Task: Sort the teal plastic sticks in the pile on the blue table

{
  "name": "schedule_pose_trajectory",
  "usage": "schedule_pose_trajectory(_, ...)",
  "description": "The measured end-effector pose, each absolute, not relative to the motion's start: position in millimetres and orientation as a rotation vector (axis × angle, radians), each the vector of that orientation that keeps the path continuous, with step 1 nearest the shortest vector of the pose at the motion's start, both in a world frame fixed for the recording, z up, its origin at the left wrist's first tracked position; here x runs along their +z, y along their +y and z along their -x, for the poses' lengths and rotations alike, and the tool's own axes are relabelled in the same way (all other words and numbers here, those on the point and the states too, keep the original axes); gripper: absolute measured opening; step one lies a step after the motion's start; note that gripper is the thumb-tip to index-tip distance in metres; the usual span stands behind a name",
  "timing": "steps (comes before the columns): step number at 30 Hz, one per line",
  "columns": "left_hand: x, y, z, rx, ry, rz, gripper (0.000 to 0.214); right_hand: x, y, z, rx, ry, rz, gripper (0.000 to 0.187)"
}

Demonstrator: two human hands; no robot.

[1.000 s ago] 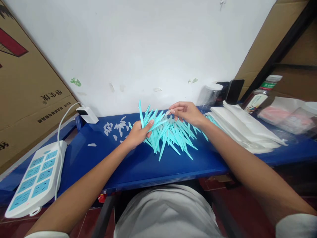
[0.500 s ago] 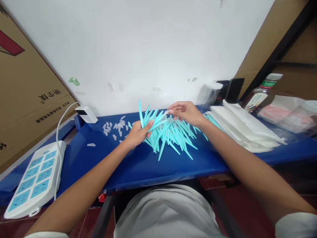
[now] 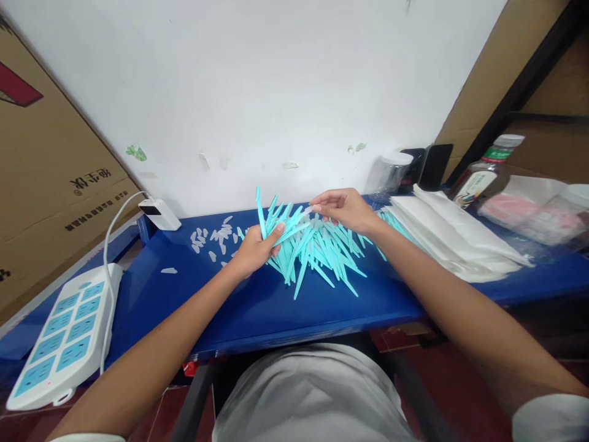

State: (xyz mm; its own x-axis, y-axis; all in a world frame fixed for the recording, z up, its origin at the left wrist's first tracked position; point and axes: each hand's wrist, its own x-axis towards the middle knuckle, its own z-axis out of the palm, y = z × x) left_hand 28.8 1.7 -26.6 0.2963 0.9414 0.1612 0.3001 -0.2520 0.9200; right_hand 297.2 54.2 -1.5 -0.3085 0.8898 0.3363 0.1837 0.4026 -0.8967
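A heap of thin turquoise plastic sticks (image 3: 322, 252) lies in the middle of the blue table (image 3: 257, 307). My left hand (image 3: 253, 252) is closed round a bunch of these sticks, which fan upward from my fist. My right hand (image 3: 345, 209) pinches a small clear cap at the tip of one stick held by the left hand. Small clear plastic caps (image 3: 214, 236) lie scattered on the table to the left of the heap.
A white power strip (image 3: 64, 334) with a cable and a white adapter (image 3: 159, 213) sit at the left. A stack of white bags (image 3: 455, 236), a clear jar (image 3: 391, 175), a dark phone (image 3: 435, 166) and a bottle (image 3: 483, 172) stand at the right. Cardboard boxes (image 3: 50, 178) lean on the left.
Nothing notable has moved; both hands stay in the same place on the sticks, and the view has shifted slightly.
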Motion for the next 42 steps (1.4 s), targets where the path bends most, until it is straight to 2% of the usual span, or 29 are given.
schedule_pose_trajectory(17,-27,1,-28,0.945,1.129,-1.738,0.063,-3,49,-291,0.982,-1.747,0.956,0.05)
schedule_pose_trajectory(25,-26,-2,-30,0.933,1.112,-1.728,0.06,-5,47,-284,0.9,-1.766,0.873,0.041)
schedule_pose_trajectory(36,-23,-3,-31,0.957,1.089,-1.738,0.058,-3,50,-289,1.056,-1.805,0.855,0.045)
schedule_pose_trajectory(39,-24,-3,-32,0.952,1.097,-1.748,0.057,-2,67,-311,0.905,-1.72,0.97,0.046)
schedule_pose_trajectory(42,-24,-3,-31,0.942,1.111,-1.769,0.057,-8,92,-347,0.448,-1.693,1.334,0.036)
